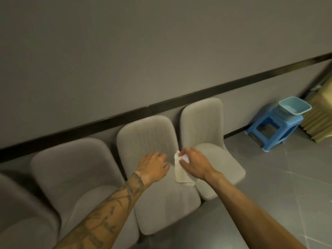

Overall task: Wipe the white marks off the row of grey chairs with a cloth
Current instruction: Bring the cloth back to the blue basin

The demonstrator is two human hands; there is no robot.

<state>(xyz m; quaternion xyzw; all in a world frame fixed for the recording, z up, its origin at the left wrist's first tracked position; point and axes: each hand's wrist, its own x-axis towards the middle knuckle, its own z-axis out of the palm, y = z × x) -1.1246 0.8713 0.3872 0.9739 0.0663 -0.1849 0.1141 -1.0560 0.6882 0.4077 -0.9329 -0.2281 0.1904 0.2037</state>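
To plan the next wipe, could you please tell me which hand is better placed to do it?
Right, I think: the right hand grips the white cloth over the grey chair, while the left hand rests flat on that chair, holding nothing.

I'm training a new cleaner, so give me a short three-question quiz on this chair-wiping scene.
1. Which hand grips the cloth? A) left B) right C) neither
2. True or false: the basin sits on the stool.
3. Fill in: the left hand rests open on a grey ____.
Key: 1 B, the right hand; 2 true; 3 chair.
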